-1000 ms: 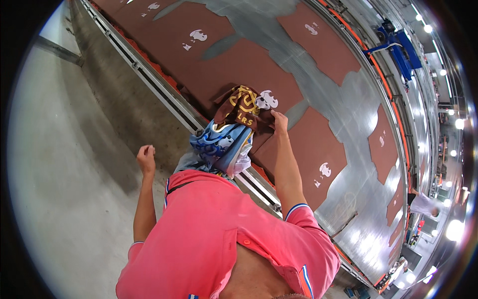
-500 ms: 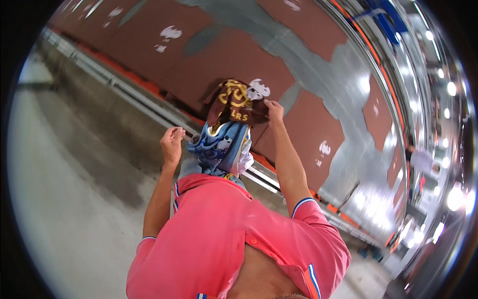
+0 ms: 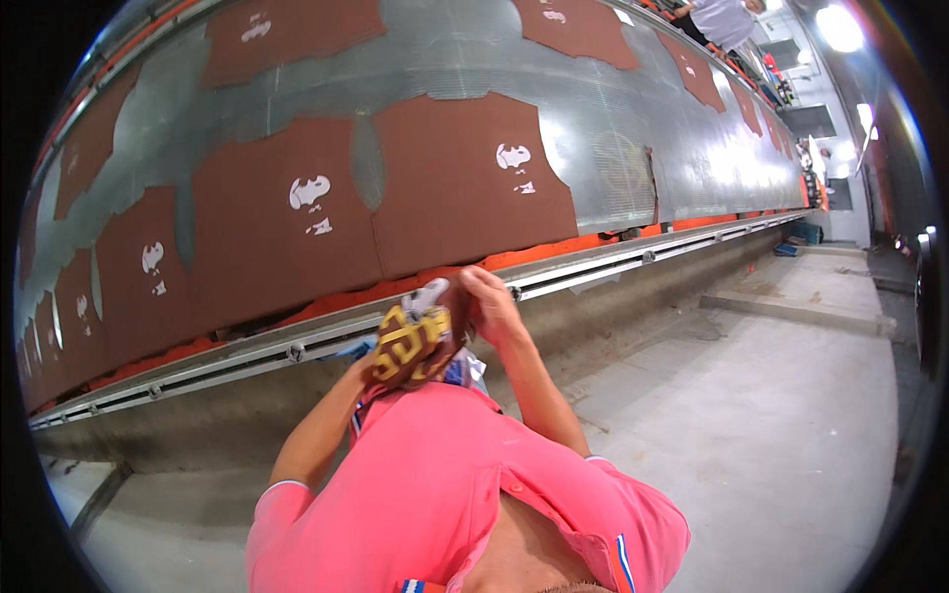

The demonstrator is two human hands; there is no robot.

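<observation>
A bunched brown cloth [image 3: 400, 351] with a large yellow print and a white figure hangs in front of my pink shirt, below the long table's near edge. My right hand [image 3: 489, 301] grips its right part, fingers bent round the fabric. My left hand [image 3: 368, 371] is at its lower left, its fingers hidden by the folds. Blue and white cloths [image 3: 462, 370] show partly beneath it. Beyond my hands, flat brown fabric panels [image 3: 465, 178] with small white prints lie on the grey table [image 3: 613, 148].
A metal rail [image 3: 573, 279] with orange strips runs along the table's near side, above a concrete floor [image 3: 722, 425] with a low ledge [image 3: 791, 314]. A person in a white top [image 3: 720, 22] is at the table's far side, upper right. Blue objects [image 3: 803, 235] lie by the rail's far end.
My view has swung to run along the table toward the right. The brown cloth is drawn closer to my body and bunched. My left hand has moved in from apart to the cloth.
</observation>
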